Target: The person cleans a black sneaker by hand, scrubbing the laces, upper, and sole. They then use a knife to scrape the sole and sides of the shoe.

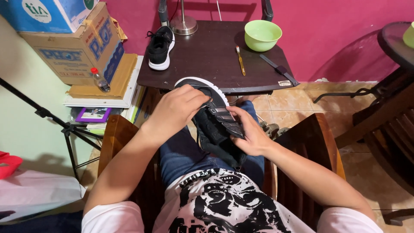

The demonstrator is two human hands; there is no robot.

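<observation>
Shoe in hand: a black sneaker (214, 116) with a white sole edge, held over the person's lap between both hands, toe pointing away toward the counter.
Left hand: the left hand (177, 110) lies closed over the upper side of the sneaker, fingers curled down onto it near the toe.
Right hand: the right hand (250, 133) grips the sneaker from the other side, thumb on its striped flank, fingers wrapped underneath.
Cloth: a dark cloth (217, 144) hangs bunched under the sneaker, just beside the right hand; which hand holds it I cannot tell.
Counter: a dark wooden counter (207, 64) stands just beyond the hands.
Second shoe: a matching black shoe (160, 47) sits on the counter, beyond the left hand.
Brush: a yellow toothbrush (240, 60) lies on the counter beyond the right hand.
Bowl: a green bowl (262, 35) stands farther out than the toothbrush.
Strap tool: a dark flat tool (278, 69) lies near the bowl, toward the counter's edge.
Boxes: cardboard boxes (73, 47) are stacked well out past the left hand, with a small bottle (99, 80) leaning by them.
</observation>
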